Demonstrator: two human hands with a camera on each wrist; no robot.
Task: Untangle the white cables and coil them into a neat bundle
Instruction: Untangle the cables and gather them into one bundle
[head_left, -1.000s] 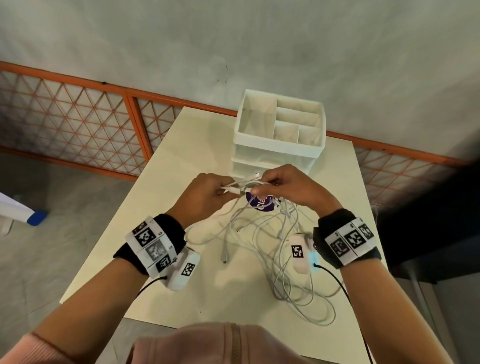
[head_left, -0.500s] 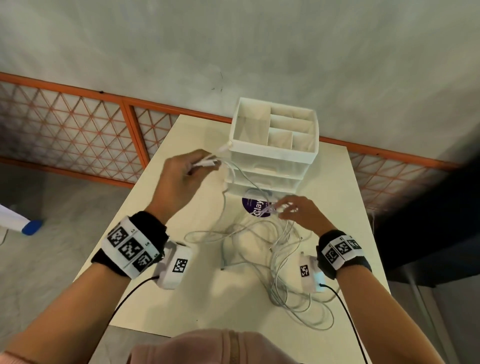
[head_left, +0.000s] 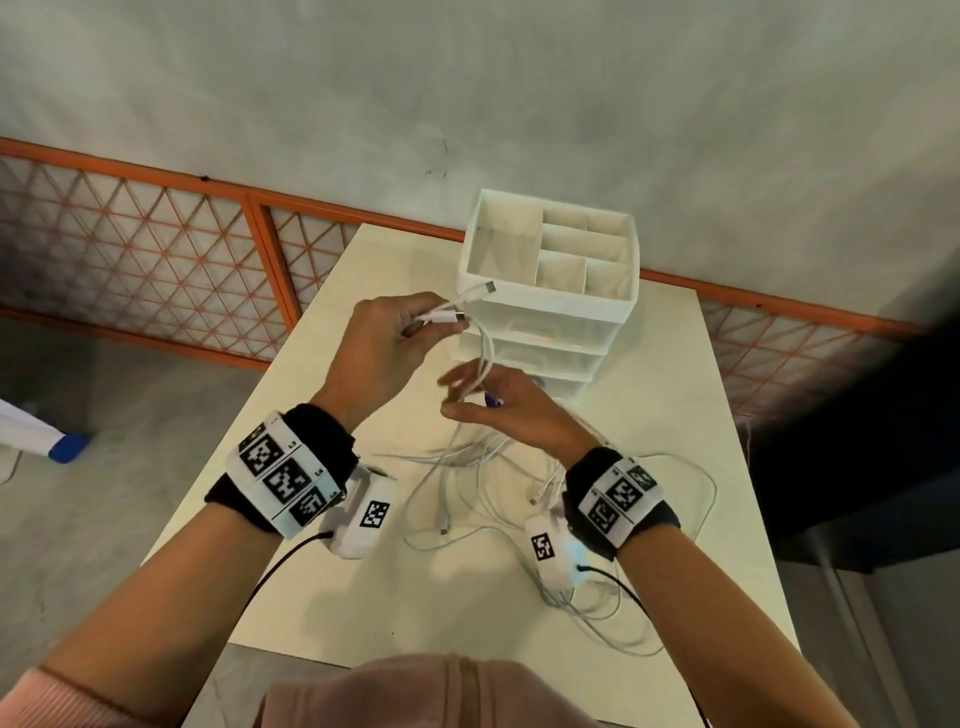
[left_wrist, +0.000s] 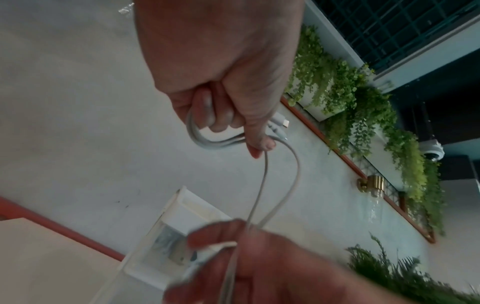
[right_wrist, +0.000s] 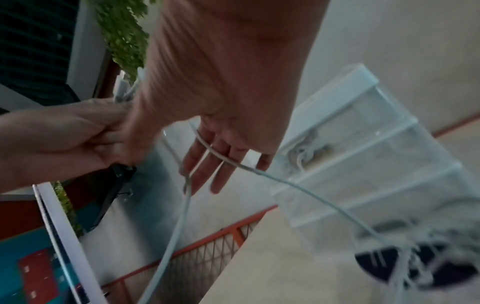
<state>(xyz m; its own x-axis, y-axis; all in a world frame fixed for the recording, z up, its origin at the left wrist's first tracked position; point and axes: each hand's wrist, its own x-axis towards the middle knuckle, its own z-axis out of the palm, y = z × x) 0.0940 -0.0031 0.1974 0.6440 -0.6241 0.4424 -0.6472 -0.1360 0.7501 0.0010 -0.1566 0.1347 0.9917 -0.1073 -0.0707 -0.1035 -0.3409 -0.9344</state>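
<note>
Several white cables (head_left: 483, 483) lie tangled on the cream table (head_left: 660, 395). My left hand (head_left: 395, 343) is raised in front of the organizer. It grips a short folded loop of cable (left_wrist: 207, 142), and two connector ends (head_left: 480, 289) poke out past the thumb. Two strands (left_wrist: 262, 185) hang from it down to my right hand (head_left: 498, 410), just below and to its right. The right hand's fingers (right_wrist: 215, 160) are straight and spread, and a strand (right_wrist: 298, 185) runs across them toward the tangle.
A white drawer organizer (head_left: 545, 312) with open top compartments stands at the table's far side. A purple round lid (right_wrist: 415, 267) lies on the table under loose strands. An orange mesh railing (head_left: 156, 249) and a grey wall lie beyond. The table's left edge is near my left forearm.
My left hand pulled the cable ends up and to the left and stays raised. My right hand has lifted from the tangle toward the left hand, with the strands running over its fingers.
</note>
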